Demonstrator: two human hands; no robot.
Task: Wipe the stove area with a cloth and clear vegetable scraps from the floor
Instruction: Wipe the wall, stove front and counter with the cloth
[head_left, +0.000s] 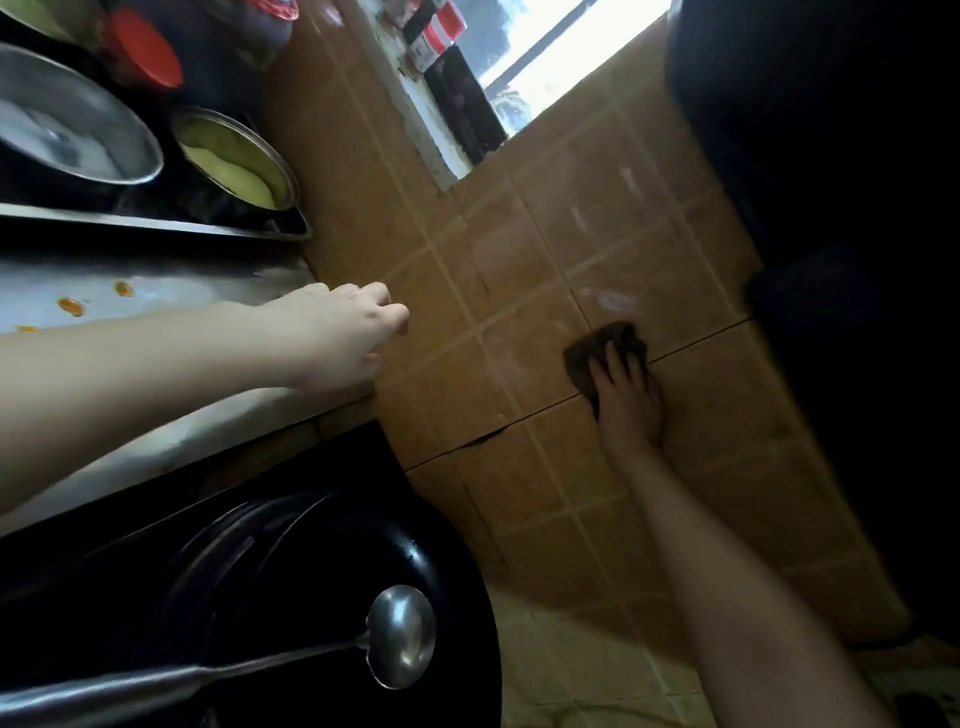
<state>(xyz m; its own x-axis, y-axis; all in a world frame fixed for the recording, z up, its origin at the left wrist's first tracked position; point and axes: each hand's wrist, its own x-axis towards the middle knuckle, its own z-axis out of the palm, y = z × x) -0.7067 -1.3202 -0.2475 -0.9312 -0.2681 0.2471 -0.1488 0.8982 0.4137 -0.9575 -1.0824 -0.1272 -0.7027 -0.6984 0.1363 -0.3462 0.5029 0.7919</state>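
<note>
The view is tilted. My right hand (626, 395) presses a dark brown cloth (597, 348) flat against the brown tiled wall (519, 270), fingers spread over it. Pale smears show on the tiles just above the cloth. My left hand (343, 332) rests on the edge of the light countertop (156, 291) where it meets the wall, fingers curled, holding nothing. Small orange vegetable scraps (71, 306) lie on the countertop left of that hand.
A black wok (311, 582) with a steel ladle (400, 634) sits at the bottom. A steel pot (78, 119) and a bowl of yellow food (234, 161) stand on a tray at upper left. A window (545, 57) is above; dark shapes fill the right.
</note>
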